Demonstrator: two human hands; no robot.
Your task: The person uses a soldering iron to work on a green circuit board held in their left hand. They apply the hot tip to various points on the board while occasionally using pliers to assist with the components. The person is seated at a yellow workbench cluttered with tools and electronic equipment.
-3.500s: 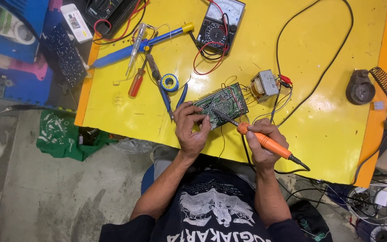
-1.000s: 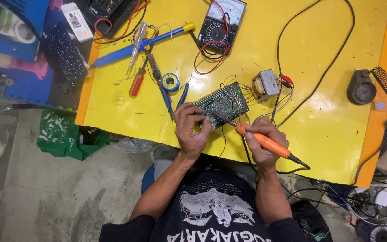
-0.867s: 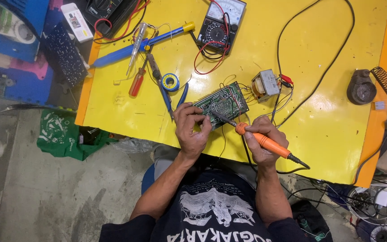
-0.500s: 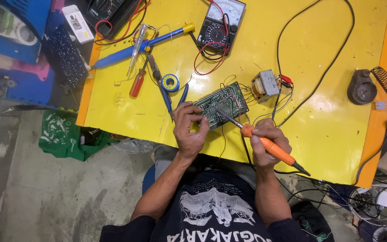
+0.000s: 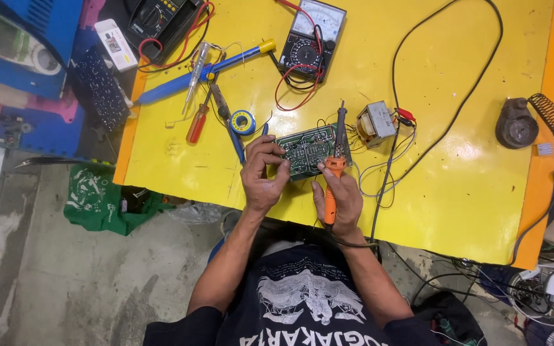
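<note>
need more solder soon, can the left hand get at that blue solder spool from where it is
Probably yes: the left hand rests on the circuit board, with the solder spool just beyond it and only blue-handled pliers lying alongside.

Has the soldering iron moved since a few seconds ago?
Yes. The soldering iron in the right hand has swung from slanting sideways to pointing up the table, its tip now over the circuit board, nearer the transformer.

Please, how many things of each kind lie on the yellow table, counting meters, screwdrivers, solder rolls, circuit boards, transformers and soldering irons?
Meters: 2, one black, one with a white dial
Screwdrivers: 2, one red-handled, one clear-handled
Solder rolls: 1
Circuit boards: 1
Transformers: 1
Soldering irons: 1, held in the right hand
Total: 8
</note>
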